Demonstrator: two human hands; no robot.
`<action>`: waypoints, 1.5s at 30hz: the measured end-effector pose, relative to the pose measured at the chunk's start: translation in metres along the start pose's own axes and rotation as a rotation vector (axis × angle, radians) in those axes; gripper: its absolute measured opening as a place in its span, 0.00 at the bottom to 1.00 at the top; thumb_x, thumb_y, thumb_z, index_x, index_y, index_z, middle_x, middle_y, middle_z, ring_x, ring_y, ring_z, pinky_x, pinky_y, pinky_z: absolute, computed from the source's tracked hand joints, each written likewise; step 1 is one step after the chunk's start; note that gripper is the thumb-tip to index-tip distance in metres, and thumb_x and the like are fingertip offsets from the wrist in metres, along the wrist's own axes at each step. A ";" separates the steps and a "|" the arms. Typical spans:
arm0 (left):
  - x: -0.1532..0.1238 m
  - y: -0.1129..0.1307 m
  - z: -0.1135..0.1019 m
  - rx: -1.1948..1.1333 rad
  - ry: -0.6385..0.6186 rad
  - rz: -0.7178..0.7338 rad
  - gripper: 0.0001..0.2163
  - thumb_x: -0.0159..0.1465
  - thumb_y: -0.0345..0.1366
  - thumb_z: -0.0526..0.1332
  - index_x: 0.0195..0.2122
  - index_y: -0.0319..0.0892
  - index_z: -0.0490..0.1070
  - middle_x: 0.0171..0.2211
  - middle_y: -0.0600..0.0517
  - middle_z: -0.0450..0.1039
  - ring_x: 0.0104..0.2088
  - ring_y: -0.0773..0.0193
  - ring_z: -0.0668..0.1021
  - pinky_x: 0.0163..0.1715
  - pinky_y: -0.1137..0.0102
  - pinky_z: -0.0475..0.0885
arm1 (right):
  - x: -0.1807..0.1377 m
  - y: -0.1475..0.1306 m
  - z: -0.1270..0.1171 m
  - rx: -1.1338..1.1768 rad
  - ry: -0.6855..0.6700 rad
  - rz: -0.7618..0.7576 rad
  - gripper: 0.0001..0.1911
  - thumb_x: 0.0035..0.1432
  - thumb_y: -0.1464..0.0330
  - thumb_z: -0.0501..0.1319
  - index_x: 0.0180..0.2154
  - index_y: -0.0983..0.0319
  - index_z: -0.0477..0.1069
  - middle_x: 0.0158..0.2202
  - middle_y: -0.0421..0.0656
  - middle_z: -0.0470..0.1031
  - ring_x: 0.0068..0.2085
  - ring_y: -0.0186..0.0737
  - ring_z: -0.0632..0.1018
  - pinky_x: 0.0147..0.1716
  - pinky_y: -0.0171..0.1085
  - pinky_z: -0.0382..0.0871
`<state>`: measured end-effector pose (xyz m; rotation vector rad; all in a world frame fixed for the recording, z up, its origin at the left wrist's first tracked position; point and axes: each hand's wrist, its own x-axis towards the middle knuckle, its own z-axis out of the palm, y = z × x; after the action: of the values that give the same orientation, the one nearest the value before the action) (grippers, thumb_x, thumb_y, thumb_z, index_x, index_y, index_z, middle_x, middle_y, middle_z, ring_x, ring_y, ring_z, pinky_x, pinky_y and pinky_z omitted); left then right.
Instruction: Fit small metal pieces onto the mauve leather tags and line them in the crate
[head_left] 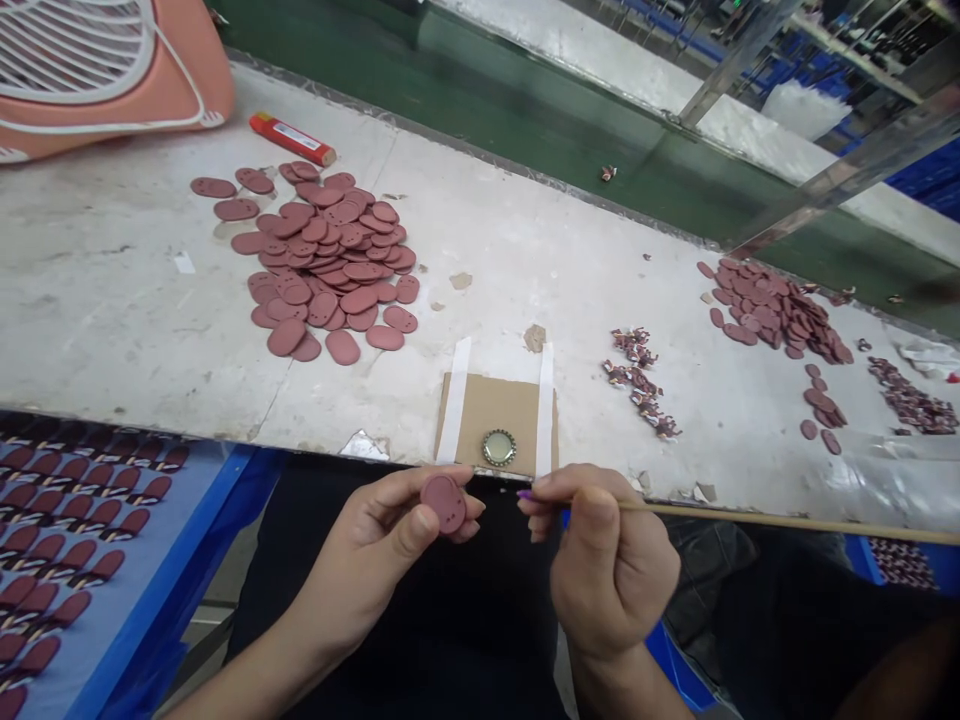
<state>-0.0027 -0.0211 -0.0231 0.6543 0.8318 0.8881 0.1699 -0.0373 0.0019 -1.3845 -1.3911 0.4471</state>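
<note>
Between the thumb and fingers of my left hand [382,530] is a dark red oval disc [444,503] with small holes, tilted toward me. My right hand [611,565] pinches a long thin wooden stick [750,517] with a purple tip [524,494]; the tip points at the disc and stays apart from it. Just beyond both hands, a bottle cap [499,447] lies hollow side up on a cardboard piece [502,405], which white tape strips hold to the table edge. What the cap contains is hard to make out.
A heap of red oval discs [330,250] lies on the left of the white table [480,230], near a red box [292,138] and a pink fan [112,80]. Small figures [637,380] and another disc pile [772,305] lie right. A tray [150,570] with rows of pieces stands lower left.
</note>
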 end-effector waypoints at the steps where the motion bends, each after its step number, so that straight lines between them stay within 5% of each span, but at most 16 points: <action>1: 0.000 0.000 0.000 0.003 -0.009 0.000 0.11 0.61 0.45 0.67 0.44 0.52 0.81 0.33 0.55 0.85 0.34 0.69 0.83 0.39 0.81 0.76 | -0.002 -0.006 -0.001 0.054 0.002 0.016 0.15 0.75 0.67 0.51 0.38 0.60 0.73 0.30 0.39 0.74 0.26 0.32 0.75 0.21 0.29 0.69; 12: 0.000 0.000 0.001 0.019 -0.083 0.016 0.12 0.60 0.46 0.67 0.44 0.51 0.81 0.34 0.56 0.84 0.35 0.70 0.82 0.40 0.82 0.74 | -0.006 -0.020 0.002 0.195 -0.214 -0.037 0.14 0.76 0.66 0.50 0.41 0.61 0.72 0.33 0.38 0.74 0.32 0.32 0.77 0.33 0.30 0.73; 19: -0.001 0.000 0.002 -0.006 -0.050 0.003 0.11 0.59 0.44 0.69 0.42 0.51 0.82 0.34 0.54 0.85 0.35 0.66 0.83 0.40 0.77 0.76 | -0.006 -0.023 0.003 0.151 -0.240 -0.045 0.14 0.76 0.65 0.50 0.40 0.61 0.72 0.32 0.39 0.75 0.29 0.32 0.76 0.27 0.29 0.71; 26: -0.002 -0.001 0.000 0.015 -0.006 -0.018 0.10 0.60 0.43 0.68 0.43 0.51 0.82 0.33 0.54 0.85 0.34 0.68 0.83 0.40 0.79 0.76 | -0.003 -0.003 0.000 0.050 -0.019 -0.014 0.15 0.75 0.67 0.50 0.38 0.60 0.73 0.30 0.40 0.74 0.24 0.33 0.75 0.21 0.30 0.70; 34: 0.002 0.000 0.002 0.015 0.017 -0.005 0.10 0.60 0.43 0.69 0.42 0.50 0.82 0.33 0.54 0.85 0.33 0.68 0.83 0.39 0.81 0.76 | 0.007 0.029 0.005 -0.150 -0.043 -0.077 0.12 0.73 0.69 0.54 0.37 0.62 0.73 0.32 0.39 0.76 0.27 0.31 0.77 0.24 0.29 0.69; 45: 0.003 0.002 0.004 0.015 0.032 -0.006 0.10 0.59 0.43 0.70 0.41 0.50 0.83 0.33 0.53 0.85 0.33 0.66 0.83 0.38 0.79 0.77 | 0.006 0.018 0.003 -0.053 -0.019 -0.025 0.14 0.74 0.69 0.52 0.38 0.61 0.73 0.29 0.39 0.75 0.25 0.31 0.75 0.23 0.28 0.69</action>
<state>0.0007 -0.0181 -0.0209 0.6518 0.8691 0.8894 0.1773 -0.0268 -0.0116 -1.4071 -1.4436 0.4108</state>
